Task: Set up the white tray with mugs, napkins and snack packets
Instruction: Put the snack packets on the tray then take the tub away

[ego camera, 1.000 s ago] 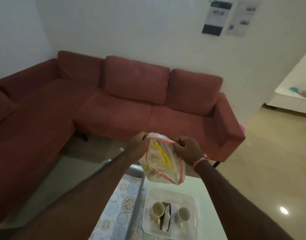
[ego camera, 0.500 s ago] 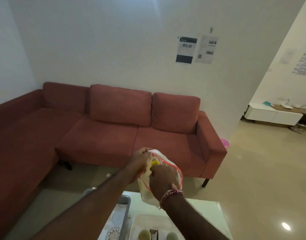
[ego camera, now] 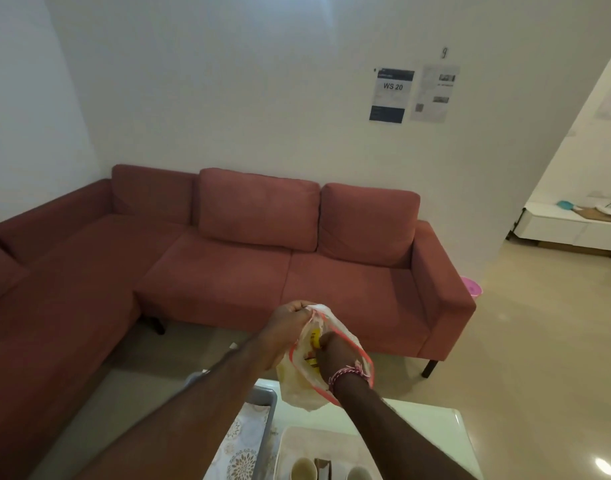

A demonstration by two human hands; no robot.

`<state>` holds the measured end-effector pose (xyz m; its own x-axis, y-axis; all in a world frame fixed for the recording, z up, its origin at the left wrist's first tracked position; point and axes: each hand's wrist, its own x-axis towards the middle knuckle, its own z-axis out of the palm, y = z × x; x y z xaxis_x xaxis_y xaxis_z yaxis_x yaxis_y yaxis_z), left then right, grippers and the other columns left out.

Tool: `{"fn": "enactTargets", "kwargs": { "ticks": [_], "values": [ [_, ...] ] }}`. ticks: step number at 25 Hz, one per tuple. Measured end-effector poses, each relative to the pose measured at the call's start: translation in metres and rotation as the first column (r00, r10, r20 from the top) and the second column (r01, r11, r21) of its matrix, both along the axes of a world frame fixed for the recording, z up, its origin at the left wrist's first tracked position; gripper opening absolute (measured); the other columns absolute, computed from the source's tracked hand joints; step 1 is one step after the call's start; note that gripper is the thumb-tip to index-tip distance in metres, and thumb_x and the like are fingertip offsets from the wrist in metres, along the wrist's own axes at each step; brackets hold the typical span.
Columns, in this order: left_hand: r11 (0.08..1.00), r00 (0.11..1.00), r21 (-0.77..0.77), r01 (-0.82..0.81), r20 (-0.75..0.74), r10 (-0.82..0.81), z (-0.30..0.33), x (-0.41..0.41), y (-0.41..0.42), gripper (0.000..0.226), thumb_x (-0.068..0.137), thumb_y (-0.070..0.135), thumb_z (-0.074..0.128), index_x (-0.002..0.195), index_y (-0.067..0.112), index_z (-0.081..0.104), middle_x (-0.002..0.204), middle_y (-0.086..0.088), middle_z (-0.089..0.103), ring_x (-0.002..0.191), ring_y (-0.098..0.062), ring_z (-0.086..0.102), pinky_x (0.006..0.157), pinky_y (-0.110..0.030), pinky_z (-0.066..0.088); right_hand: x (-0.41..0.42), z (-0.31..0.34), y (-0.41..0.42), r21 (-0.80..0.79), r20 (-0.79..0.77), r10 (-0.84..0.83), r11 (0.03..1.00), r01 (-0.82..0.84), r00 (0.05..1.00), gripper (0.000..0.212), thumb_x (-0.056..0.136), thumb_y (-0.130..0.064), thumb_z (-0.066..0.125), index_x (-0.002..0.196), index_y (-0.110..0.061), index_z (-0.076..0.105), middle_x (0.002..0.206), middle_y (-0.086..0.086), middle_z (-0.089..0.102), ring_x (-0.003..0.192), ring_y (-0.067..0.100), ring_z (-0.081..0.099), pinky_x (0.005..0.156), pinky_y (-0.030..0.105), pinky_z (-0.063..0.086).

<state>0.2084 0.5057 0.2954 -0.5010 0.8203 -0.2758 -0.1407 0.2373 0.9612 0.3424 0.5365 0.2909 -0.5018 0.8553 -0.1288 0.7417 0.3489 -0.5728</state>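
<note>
I hold a clear zip bag with a red rim (ego camera: 297,386) in the air above the table. My left hand (ego camera: 286,327) pinches the bag's top left edge. My right hand (ego camera: 333,355), with a red-and-white thread at the wrist, is pushed inside the bag, fingers closed around a yellow snack packet (ego camera: 315,336). Below, at the bottom edge, lies the white tray (ego camera: 290,441). On it stand two pale mugs (ego camera: 302,470) (ego camera: 357,474), with a dark folded napkin (ego camera: 323,467) between them.
The tray lies on a white glossy table (ego camera: 432,427). Left of it is a grey tray with a floral liner (ego camera: 248,441). A red corner sofa (ego camera: 248,258) fills the space behind. A pink bin (ego camera: 472,289) sits beside the sofa's right arm.
My right hand left the bag's top edge and went inside the bag. The view tilted upward, so the white tray slid to the bottom edge.
</note>
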Motion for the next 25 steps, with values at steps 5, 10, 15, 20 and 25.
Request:
{"fn": "enactTargets", "kwargs": {
  "ticks": [5, 10, 15, 20, 25],
  "values": [
    [0.993, 0.976, -0.012, -0.116, -0.186, 0.112, -0.011, -0.010, -0.003, 0.021, 0.100, 0.019, 0.065, 0.118, 0.024, 0.075, 0.114, 0.000, 0.076, 0.101, -0.016, 0.072, 0.080, -0.032, 0.062, -0.003, 0.037, -0.024, 0.252, -0.009, 0.099, 0.963, -0.094, 0.995, 0.025, 0.091, -0.012, 0.058, 0.110, -0.018, 0.072, 0.088, -0.008, 0.061, 0.083, 0.012, 0.056, 0.076, 0.020, 0.042],
    [0.971, 0.956, 0.053, -0.232, -0.170, 0.237, -0.024, -0.022, 0.003, 0.022, 0.085, 0.014, 0.072, 0.105, 0.023, 0.076, 0.104, -0.004, 0.080, 0.098, -0.023, 0.077, 0.091, -0.045, 0.064, 0.004, 0.062, -0.005, 0.270, -0.144, 0.011, 0.962, 0.028, 0.990, 0.015, 0.089, -0.018, 0.062, 0.101, -0.016, 0.072, 0.106, 0.009, 0.075, 0.104, 0.034, 0.068, 0.085, 0.035, 0.050],
    [0.984, 0.974, 0.089, -0.155, 0.181, 0.137, -0.016, -0.020, -0.001, 0.057, 0.081, 0.064, 0.073, 0.092, 0.009, 0.079, 0.089, -0.013, 0.076, 0.079, -0.022, 0.067, 0.071, -0.034, 0.050, 0.037, 0.057, 0.056, -0.165, -0.529, -0.285, 0.958, 0.233, 0.800, 0.008, 0.086, -0.019, 0.071, 0.091, -0.017, 0.076, 0.084, 0.001, 0.080, 0.082, 0.024, 0.077, 0.082, 0.050, 0.062],
    [0.989, 0.957, 0.125, 0.078, 0.269, -0.110, 0.007, 0.005, -0.008, 0.049, 0.106, 0.047, 0.060, 0.112, 0.003, 0.079, 0.104, -0.015, 0.083, 0.088, -0.025, 0.082, 0.074, -0.037, 0.064, 0.032, 0.043, 0.060, -0.184, -0.566, -0.251, 0.967, 0.176, 0.785, 0.015, 0.090, -0.009, 0.071, 0.085, -0.023, 0.073, 0.080, 0.002, 0.080, 0.078, 0.025, 0.077, 0.076, 0.049, 0.064],
    [0.990, 0.979, 0.136, 0.032, 0.197, -0.059, -0.007, -0.007, -0.005, 0.034, 0.094, 0.029, 0.079, 0.114, 0.001, 0.078, 0.118, -0.026, 0.079, 0.087, -0.027, 0.081, 0.076, -0.038, 0.067, 0.039, 0.039, 0.068, 0.002, -0.488, -0.145, 0.986, 0.166, 0.861, 0.044, 0.083, -0.023, 0.082, 0.124, -0.020, 0.064, 0.110, -0.008, 0.071, 0.097, 0.012, 0.069, 0.085, 0.035, 0.058]
  ]
}}
